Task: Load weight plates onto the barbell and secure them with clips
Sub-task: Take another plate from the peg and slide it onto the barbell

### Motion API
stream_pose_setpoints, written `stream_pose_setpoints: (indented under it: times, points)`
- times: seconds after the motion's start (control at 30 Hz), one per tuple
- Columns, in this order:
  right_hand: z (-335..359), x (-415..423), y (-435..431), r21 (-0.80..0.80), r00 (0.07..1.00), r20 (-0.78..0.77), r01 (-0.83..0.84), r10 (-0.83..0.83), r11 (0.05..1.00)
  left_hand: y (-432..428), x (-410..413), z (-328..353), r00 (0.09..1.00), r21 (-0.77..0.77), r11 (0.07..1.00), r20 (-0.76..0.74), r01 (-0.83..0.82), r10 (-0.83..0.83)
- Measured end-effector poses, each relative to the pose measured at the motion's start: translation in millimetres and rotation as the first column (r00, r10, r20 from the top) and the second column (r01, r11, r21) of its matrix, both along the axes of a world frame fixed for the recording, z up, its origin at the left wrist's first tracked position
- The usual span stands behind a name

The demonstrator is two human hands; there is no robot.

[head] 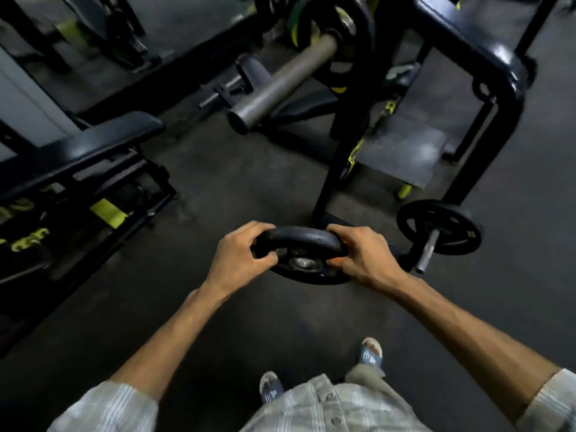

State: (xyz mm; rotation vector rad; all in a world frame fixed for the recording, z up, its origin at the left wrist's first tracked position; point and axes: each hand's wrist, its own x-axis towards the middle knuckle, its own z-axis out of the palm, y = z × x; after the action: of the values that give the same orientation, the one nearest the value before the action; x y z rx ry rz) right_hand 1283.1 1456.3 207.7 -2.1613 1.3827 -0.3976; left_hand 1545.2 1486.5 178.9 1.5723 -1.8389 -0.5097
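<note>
A small black weight plate (300,241) is held flat at waist height in the middle of the view, its steel-ringed hole showing underneath. My left hand (241,254) grips its left rim and my right hand (363,255) grips its right rim. Farther ahead, the grey barbell sleeve (282,81) points toward me from the rack, its end bare. A black plate (349,35) sits on the sleeve near the collar, with a green-yellow plate behind it. No clip is visible.
A black padded bench (93,141) with yellow-marked frame stands at the left. A black rack upright (339,157) and a curved frame (498,63) rise ahead and right. Another small plate (439,227) sits on a storage peg at the right. My sandalled feet (371,353) stand on dark rubber floor.
</note>
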Motion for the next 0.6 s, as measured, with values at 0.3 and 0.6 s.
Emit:
stream_pose_setpoints:
  times: [0.3, 0.6]
  points:
    - [93.3, 96.0, -24.2, -0.055, 0.985, 0.171, 0.044, -0.034, 0.997, -31.2, 89.7, 97.2, 0.998, -0.215, 0.977, 0.055, 0.006, 0.006]
    - [117.8, 125.1, -102.9, -0.145, 0.958, 0.281, 0.101, -0.057, 0.984, -123.0, 115.0, 138.4, 0.994, -0.28, 0.957, 0.105, 0.068, -0.04]
